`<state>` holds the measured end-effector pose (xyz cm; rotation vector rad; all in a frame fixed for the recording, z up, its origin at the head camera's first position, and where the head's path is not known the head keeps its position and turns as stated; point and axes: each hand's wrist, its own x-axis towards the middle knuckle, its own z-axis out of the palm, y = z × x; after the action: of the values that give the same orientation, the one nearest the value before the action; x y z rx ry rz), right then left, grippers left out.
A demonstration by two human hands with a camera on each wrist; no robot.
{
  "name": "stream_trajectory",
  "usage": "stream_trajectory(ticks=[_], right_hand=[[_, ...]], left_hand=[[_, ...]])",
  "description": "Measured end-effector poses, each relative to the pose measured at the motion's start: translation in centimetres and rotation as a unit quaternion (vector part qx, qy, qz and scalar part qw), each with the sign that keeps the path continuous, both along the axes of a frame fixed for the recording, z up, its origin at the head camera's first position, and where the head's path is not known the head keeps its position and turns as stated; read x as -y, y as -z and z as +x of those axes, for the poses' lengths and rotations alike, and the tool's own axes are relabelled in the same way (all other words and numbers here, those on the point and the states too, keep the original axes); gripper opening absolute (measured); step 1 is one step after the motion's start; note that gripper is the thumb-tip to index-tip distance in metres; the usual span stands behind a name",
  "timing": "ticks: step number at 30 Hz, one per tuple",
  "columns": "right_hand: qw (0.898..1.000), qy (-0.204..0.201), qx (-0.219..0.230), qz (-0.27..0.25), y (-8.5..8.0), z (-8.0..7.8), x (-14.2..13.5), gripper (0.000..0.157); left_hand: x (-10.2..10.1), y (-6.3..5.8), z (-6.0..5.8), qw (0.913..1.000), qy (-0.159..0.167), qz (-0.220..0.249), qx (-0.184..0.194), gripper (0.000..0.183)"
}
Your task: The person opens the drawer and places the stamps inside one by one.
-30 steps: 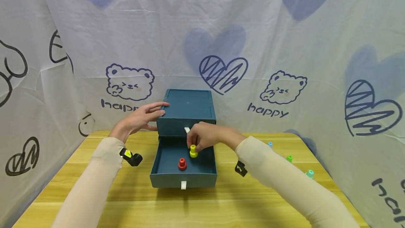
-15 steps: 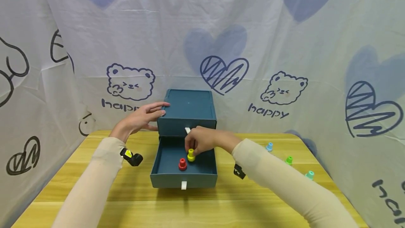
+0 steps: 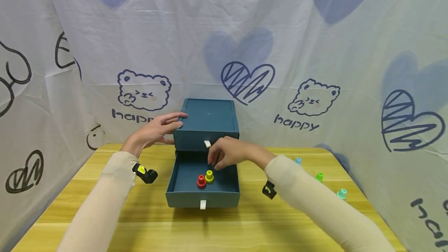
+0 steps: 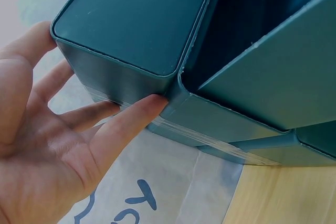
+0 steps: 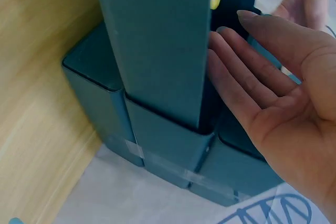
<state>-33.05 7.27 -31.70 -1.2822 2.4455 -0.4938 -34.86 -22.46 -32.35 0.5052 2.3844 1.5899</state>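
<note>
A dark teal drawer cabinet (image 3: 209,116) stands at the back of the table, its lower drawer (image 3: 203,199) pulled out. Inside that drawer a yellow stepped peg (image 3: 209,177) stands beside a red one, the red peg (image 3: 201,181). My right hand (image 3: 227,153) hovers over the drawer's right side, apart from the yellow peg, thumb and fingers parted around nothing. My left hand (image 3: 157,129) rests against the cabinet's left side; in the left wrist view its spread fingertips (image 4: 155,103) touch the side panel.
On the table's right stand a light blue peg (image 3: 298,161), a green peg (image 3: 319,177) and a mint peg (image 3: 342,194), partly behind the right sleeve. The upper drawer is shut, with a white pull tab (image 3: 207,144). A printed cloth (image 3: 224,49) hangs behind.
The yellow peg moved forward and left, ending beside the red peg. My right hand has let go of it and lifted slightly away. My left hand has stayed put.
</note>
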Motion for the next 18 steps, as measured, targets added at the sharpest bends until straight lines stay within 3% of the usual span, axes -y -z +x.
stream_trajectory(ticks=[8, 18], right_hand=[[0.998, 0.009, 0.036, -0.050, -0.9, -0.1, -2.9, 0.023], [0.986, 0.050, 0.063, -0.144, -1.0, -0.2, -9.4, 0.020]], left_hand=[[-0.1, 0.1, -0.1, 1.0000, -0.001, 0.001, 0.000, 0.061], [0.0, 0.2, -0.2, 1.0000, 0.000, 0.005, -0.002, 0.061]])
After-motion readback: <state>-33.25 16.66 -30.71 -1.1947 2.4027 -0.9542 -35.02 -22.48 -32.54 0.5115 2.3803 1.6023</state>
